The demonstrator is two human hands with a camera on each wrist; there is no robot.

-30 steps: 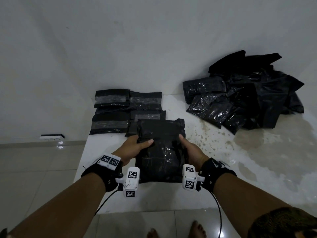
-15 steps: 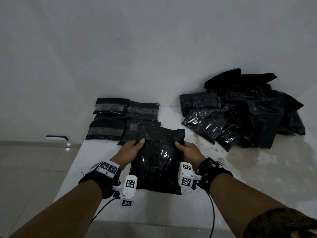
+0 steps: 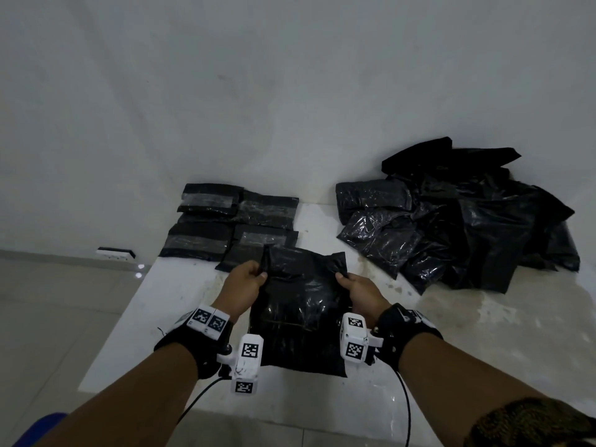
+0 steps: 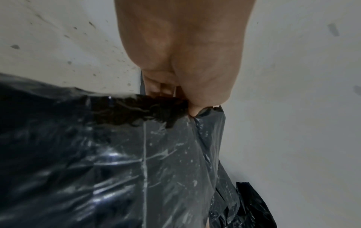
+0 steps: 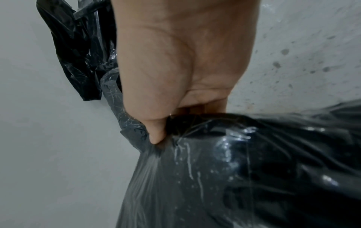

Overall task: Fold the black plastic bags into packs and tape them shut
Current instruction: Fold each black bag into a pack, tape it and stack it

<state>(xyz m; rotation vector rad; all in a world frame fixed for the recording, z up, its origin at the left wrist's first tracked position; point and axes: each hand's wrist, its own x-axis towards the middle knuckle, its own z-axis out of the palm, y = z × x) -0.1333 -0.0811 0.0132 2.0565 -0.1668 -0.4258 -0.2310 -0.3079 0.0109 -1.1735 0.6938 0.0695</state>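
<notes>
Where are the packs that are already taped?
In the head view, the taped packs lie at the table's far-left corner, beyond the left hand.

Dim room: plain white wall (image 3: 290,91), stained white table (image 3: 483,317), pale tiled floor (image 3: 48,301).

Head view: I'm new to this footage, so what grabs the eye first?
Both hands, the left hand and right hand, pinch the far corners of a black bag on the white table. Taped packs lie behind on the left; a loose bag heap sits on the right.
</notes>
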